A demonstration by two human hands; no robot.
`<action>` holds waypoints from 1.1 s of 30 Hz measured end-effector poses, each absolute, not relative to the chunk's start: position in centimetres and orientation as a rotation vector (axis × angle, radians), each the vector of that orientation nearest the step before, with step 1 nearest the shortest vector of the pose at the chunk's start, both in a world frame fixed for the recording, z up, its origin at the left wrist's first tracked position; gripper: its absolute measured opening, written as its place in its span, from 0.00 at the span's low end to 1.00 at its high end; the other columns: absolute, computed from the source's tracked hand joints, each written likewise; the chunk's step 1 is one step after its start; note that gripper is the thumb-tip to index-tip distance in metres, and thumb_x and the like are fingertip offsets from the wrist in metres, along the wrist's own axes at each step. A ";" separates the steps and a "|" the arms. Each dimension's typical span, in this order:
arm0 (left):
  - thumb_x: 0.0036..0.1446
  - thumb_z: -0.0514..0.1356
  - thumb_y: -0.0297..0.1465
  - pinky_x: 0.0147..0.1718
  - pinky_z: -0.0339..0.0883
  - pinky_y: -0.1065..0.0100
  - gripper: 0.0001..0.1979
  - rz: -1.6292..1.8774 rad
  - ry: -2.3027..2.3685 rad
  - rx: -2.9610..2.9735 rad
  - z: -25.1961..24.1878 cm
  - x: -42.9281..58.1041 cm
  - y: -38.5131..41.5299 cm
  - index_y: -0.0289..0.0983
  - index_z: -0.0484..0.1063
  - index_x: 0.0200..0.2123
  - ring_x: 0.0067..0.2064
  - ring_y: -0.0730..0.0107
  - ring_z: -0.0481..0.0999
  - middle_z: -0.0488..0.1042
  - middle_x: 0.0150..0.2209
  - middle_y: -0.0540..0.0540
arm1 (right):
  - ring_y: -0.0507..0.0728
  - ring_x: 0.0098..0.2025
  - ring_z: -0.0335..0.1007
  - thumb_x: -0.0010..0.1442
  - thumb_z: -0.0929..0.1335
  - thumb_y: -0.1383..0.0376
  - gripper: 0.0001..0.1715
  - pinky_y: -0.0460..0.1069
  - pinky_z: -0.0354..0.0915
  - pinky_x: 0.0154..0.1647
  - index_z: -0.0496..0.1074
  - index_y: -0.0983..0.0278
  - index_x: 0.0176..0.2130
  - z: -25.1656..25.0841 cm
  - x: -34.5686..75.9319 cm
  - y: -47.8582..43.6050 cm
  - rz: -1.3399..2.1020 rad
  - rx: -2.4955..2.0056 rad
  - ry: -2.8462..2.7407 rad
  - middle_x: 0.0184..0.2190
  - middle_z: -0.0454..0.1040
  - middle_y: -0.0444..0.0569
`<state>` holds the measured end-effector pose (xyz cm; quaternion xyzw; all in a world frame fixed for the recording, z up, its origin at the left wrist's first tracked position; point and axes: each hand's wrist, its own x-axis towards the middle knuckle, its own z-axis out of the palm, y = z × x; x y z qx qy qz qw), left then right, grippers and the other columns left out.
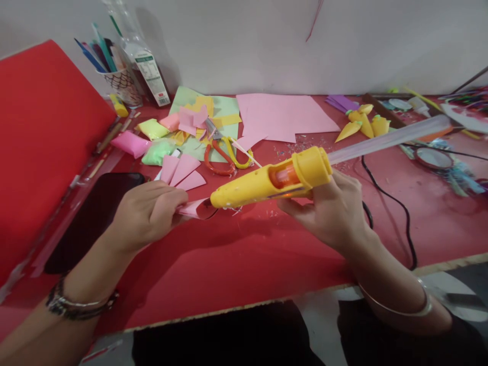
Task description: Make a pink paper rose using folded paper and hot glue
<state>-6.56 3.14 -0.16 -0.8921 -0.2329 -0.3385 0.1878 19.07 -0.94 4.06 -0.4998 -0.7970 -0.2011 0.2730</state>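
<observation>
My right hand (331,213) grips a yellow hot glue gun (251,185) by its handle, which is mostly hidden behind the fingers. A long clear glue stick (389,140) juts from its back end. The nozzle points left and meets a curled pink paper piece (196,207) at its open edge; whether they touch, I cannot tell. Closed around the other end of that paper is my left hand (147,213). Just beyond it lie several flat pink paper wedges (183,170). Scissors (224,152) with orange and yellow handles rest behind the glue gun.
A black phone (95,218) lies at left beside a red panel (49,142). Behind stand a pen cup (120,86) and a glass bottle (148,71). Pink sheets (285,117), yellow paper cones (362,124) and clay packets (131,144) line the back. A black cable (396,208) runs at right.
</observation>
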 end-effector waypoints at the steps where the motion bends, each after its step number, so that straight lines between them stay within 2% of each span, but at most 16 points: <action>1: 0.57 0.50 0.35 0.18 0.58 0.73 0.08 -0.945 -0.668 -2.510 -0.2 -6.6 3.1 0.38 0.60 0.27 0.20 0.74 0.61 0.62 0.19 0.53 | 0.52 0.22 0.64 0.48 0.63 0.65 0.04 0.45 0.51 0.15 0.65 0.63 0.28 4.1 19.1 -1.0 -0.528 -1.364 -2.154 0.21 0.68 0.44; 9: 0.58 0.47 0.33 0.19 0.59 0.73 0.08 -0.947 -0.620 -2.485 0.2 -6.4 3.1 0.38 0.60 0.28 0.20 0.74 0.63 0.64 0.19 0.52 | 0.52 0.23 0.64 0.48 0.63 0.66 0.04 0.44 0.48 0.16 0.65 0.63 0.28 4.1 19.1 -1.1 -0.422 -1.395 -2.174 0.22 0.69 0.45; 17: 0.57 0.49 0.30 0.18 0.57 0.72 0.06 -0.874 -0.588 -2.418 0.3 -6.3 3.0 0.38 0.63 0.30 0.19 0.73 0.65 0.66 0.18 0.53 | 0.50 0.21 0.63 0.48 0.62 0.66 0.04 0.44 0.46 0.16 0.65 0.64 0.28 4.1 19.0 -1.0 -0.388 -1.408 -2.184 0.22 0.69 0.44; 23: 0.58 0.48 0.29 0.16 0.56 0.72 0.08 -0.815 -0.631 -2.360 0.4 -5.7 3.0 0.38 0.62 0.28 0.17 0.73 0.64 0.65 0.16 0.54 | 0.50 0.20 0.61 0.47 0.62 0.66 0.04 0.44 0.45 0.16 0.65 0.64 0.28 4.1 19.0 -1.1 -0.388 -1.421 -2.181 0.21 0.68 0.44; 28: 0.60 0.44 0.32 0.16 0.54 0.72 0.12 -0.773 -0.678 -2.326 0.4 -5.2 3.0 0.39 0.61 0.27 0.17 0.73 0.63 0.66 0.16 0.54 | 0.50 0.21 0.61 0.49 0.61 0.66 0.06 0.44 0.46 0.18 0.65 0.64 0.30 4.1 18.9 -1.1 -0.343 -1.457 -2.194 0.21 0.68 0.44; 33: 0.59 0.45 0.30 0.15 0.52 0.72 0.09 -0.767 -0.728 -2.271 0.2 -5.1 2.9 0.39 0.60 0.27 0.15 0.72 0.62 0.66 0.14 0.54 | 0.50 0.20 0.61 0.48 0.61 0.66 0.09 0.44 0.46 0.18 0.65 0.64 0.32 4.0 18.8 -1.0 -0.335 -1.496 -2.181 0.21 0.68 0.44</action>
